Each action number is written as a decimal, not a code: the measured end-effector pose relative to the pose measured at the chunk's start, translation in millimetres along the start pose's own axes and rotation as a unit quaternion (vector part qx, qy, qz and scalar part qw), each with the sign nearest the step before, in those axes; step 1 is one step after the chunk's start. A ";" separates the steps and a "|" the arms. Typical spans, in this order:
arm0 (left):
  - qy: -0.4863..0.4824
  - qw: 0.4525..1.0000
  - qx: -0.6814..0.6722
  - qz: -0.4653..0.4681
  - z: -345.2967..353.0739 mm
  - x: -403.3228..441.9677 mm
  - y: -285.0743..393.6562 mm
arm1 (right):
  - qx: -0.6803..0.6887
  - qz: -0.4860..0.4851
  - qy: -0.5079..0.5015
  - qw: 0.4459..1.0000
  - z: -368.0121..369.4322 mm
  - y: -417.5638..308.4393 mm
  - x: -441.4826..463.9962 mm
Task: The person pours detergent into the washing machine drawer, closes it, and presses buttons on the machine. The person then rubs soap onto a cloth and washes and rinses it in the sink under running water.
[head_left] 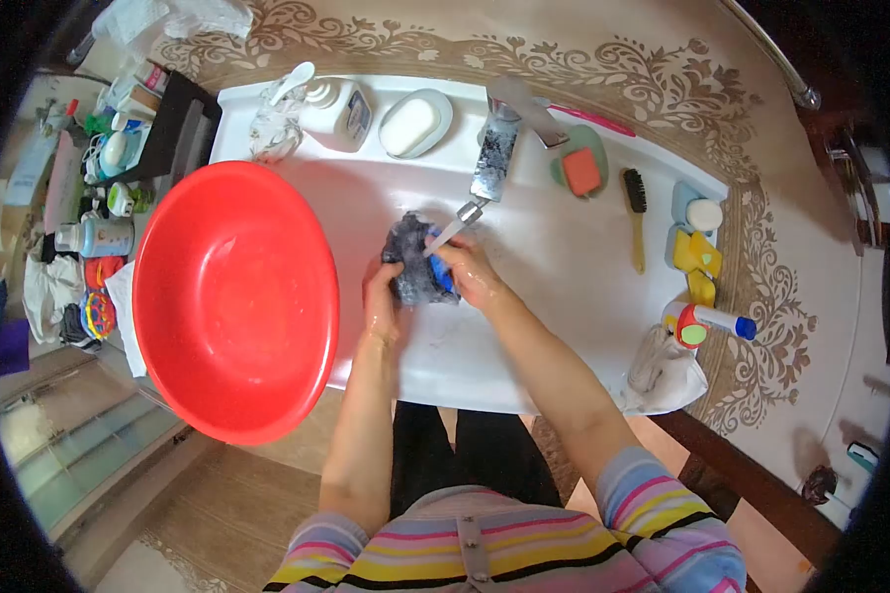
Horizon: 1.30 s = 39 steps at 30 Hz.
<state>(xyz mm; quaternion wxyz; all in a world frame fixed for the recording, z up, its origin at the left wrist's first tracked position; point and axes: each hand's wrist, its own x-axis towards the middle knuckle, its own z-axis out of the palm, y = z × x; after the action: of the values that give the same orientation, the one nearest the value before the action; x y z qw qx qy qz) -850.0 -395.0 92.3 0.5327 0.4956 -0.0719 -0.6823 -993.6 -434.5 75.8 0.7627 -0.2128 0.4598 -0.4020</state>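
Dark wet cloth: bunched between the two hands over the white sink, just under the faucet, with a bright blue patch on its right side; whether that patch is part of it or a separate piece I cannot tell.
Left hand: closed on the cloth's left edge, thumb on top, the other fingers mostly hidden.
Right hand: gripping the cloth's right side at the blue patch, fingers bent and wet.
Faucet: running; its water stream slants down onto the cloth by the right hand.
Rinsing well: best, I judge, to open the folds under the stream and turn the cloth so each part meets the water, since a bunched wad would likely hold suds inside.
Squeezing well: press low over the sink, wrists below the rim, to limit splashing onto the striped sleeves.
Red basin: left of the hands, tilted toward the wearer; its edge deserves elbow room.
Back ledge: white soap bar, orange soap bar and wooden-handled brush, all well apart from the cloth.
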 end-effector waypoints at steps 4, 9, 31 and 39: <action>0.122 0.873 0.386 0.272 0.7 0.1 -13.3 | -0.006 -0.029 0.053 0.998 7.2 -0.4 -1.6; 0.056 0.976 0.173 0.120 2.0 18.2 -30.7 | -0.016 -0.047 0.010 0.999 -3.5 0.8 -12.5; -0.173 0.953 -0.245 -0.045 -29.9 66.2 -71.5 | -0.175 -0.113 0.090 0.974 41.5 19.7 -36.2; -0.040 0.992 -0.111 -0.048 12.8 39.4 -83.1 | -0.345 -0.195 0.146 0.907 4.9 30.6 23.0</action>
<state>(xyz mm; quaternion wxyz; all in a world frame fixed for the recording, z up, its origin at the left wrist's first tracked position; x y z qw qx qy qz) -911.8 -396.8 22.9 0.5479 0.4086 0.0068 -0.7300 -970.7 -435.4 44.7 0.4727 -0.4866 0.6255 -0.3854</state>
